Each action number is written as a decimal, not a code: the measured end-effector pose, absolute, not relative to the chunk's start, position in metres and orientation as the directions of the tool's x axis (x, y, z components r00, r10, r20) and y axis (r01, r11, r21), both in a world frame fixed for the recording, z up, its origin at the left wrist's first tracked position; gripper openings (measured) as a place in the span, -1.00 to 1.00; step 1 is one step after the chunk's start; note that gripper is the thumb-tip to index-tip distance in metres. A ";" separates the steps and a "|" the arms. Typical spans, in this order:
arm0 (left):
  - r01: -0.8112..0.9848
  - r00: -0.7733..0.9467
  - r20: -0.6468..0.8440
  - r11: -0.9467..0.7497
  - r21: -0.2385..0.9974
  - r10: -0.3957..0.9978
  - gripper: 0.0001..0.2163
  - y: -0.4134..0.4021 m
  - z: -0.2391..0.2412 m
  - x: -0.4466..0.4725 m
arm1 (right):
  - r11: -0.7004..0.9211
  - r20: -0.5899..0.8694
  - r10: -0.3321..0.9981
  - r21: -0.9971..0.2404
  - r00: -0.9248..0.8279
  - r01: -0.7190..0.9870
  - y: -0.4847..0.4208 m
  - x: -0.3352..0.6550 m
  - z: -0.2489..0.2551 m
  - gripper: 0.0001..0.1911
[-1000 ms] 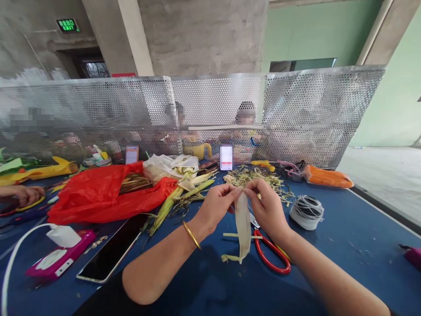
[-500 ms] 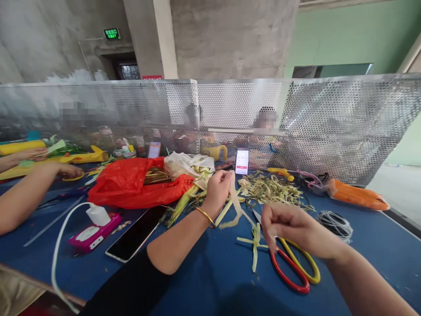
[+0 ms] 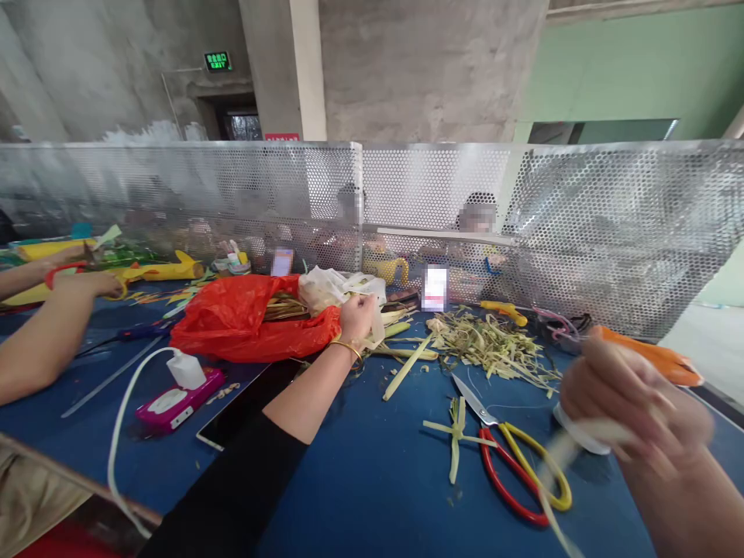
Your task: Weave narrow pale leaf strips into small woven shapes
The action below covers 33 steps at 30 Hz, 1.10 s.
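My left hand point(image 3: 359, 316) is closed in front of a white plastic bag, with a pale corn husk strip point(image 3: 379, 328) hanging beside its fingertips. On the right, my right hand point(image 3: 639, 399) is blurred by motion, its fingers bent around another pale husk strip point(image 3: 552, 469) that trails down over the scissor handles. Scissors point(image 3: 511, 457) with one red and one yellow handle lie on the blue table, blades slightly apart. Left of them rests a small cross-shaped piece of tied husk point(image 3: 456, 438). A white rounded object point(image 3: 581, 432) shows partly under my right hand.
Dry husk scraps point(image 3: 494, 341) lie in a heap behind the scissors. A red plastic bag point(image 3: 232, 318), a magenta power strip point(image 3: 177, 399) and a dark phone point(image 3: 244, 403) are at left. Beyond stands a perforated metal screen point(image 3: 430, 182). A co-worker's hands point(image 3: 81, 283) work at far left.
My left hand has moved left and away, toward the white bag. My right hand has swung right from above the scissors, trailing a husk strip. The co-worker's near hand has lifted red-and-yellow-handled scissors.
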<state>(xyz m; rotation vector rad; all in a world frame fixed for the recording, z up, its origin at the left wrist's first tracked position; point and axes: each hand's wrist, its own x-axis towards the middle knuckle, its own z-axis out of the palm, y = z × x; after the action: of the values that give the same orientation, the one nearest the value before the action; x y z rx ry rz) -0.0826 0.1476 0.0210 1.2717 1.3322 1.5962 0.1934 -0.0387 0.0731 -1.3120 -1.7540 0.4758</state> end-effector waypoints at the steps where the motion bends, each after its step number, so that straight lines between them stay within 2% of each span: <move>1: 0.077 -0.239 0.247 -0.235 0.969 0.939 -0.72 0.143 0.021 -0.079 | 0.382 0.436 0.899 -0.745 -0.034 0.546 -0.032 0.197 0.076 -0.40; 3: 0.070 -0.127 0.250 -0.242 0.968 0.960 -0.72 0.128 0.024 -0.067 | 0.378 0.496 0.851 -0.807 0.172 0.454 -0.018 0.202 0.075 -0.62; 4: 0.067 -0.069 0.249 -0.244 0.967 0.966 -0.72 0.119 0.026 -0.060 | 0.304 0.482 0.835 -0.805 0.264 0.509 -0.011 0.203 0.073 -0.68; 6: 0.063 0.055 0.248 -0.251 0.966 0.967 -0.70 0.098 0.032 -0.047 | 0.053 0.453 0.799 -0.708 0.396 0.704 -0.002 0.202 0.065 -0.68; 7: 0.059 0.116 0.248 -0.256 0.965 0.962 -0.70 0.088 0.035 -0.041 | -0.020 0.446 0.794 -0.659 0.412 0.752 0.000 0.198 0.062 -0.66; 8: 0.061 0.206 0.242 -0.260 0.964 0.948 -0.69 0.078 0.037 -0.036 | -0.028 0.424 0.818 -0.645 0.388 0.764 0.000 0.192 0.060 -0.64; 11: 0.071 0.370 0.240 -0.285 0.956 0.897 -0.68 0.056 0.044 -0.027 | 0.170 0.261 0.960 -0.828 0.099 0.535 -0.008 0.162 0.056 -0.63; 13: 0.079 0.433 0.240 -0.301 0.950 0.869 -0.69 0.047 0.045 -0.025 | 0.234 0.261 0.965 -0.873 0.006 0.428 -0.014 0.142 0.055 -0.71; 17: 0.108 0.506 0.233 -0.329 0.938 0.831 -0.68 0.041 0.045 -0.025 | 0.236 0.284 0.954 -0.907 0.093 0.349 -0.018 0.125 0.049 -0.74; 21: 0.016 0.564 0.072 -0.098 0.995 0.823 -0.60 0.037 0.044 -0.023 | 0.268 0.338 0.928 -0.898 0.157 0.348 -0.016 0.131 0.043 -0.77; 25: -0.017 0.622 -0.036 0.059 0.998 0.782 -0.67 0.033 0.041 -0.020 | 0.285 0.410 0.887 -0.848 0.212 0.447 -0.013 0.135 0.045 -0.79; 28: -0.042 0.570 -0.055 0.095 0.995 0.820 -0.74 0.034 0.040 -0.020 | 0.216 0.404 0.904 -0.708 0.135 0.672 -0.019 0.143 0.054 -0.81; 30: -0.036 0.535 -0.071 0.107 0.994 0.842 -0.78 0.037 0.040 -0.022 | 0.132 0.323 0.946 -0.478 0.034 0.868 -0.030 0.153 0.057 -0.91; 31: -0.030 0.526 -0.082 0.115 0.993 0.847 -0.79 0.039 0.040 -0.023 | 0.101 0.230 0.973 -0.359 -0.017 0.928 -0.038 0.159 0.057 -0.92; 33: -0.021 0.527 -0.116 0.149 0.989 0.842 -0.81 0.042 0.040 -0.025 | 0.067 -0.020 0.997 -0.202 -0.072 0.977 -0.054 0.169 0.050 -0.74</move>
<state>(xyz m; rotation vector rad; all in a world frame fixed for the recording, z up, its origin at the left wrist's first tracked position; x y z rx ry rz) -0.0246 0.0424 0.0403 1.2778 0.8179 0.7317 0.1685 -0.0538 0.0498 -2.0511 -2.2003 0.2447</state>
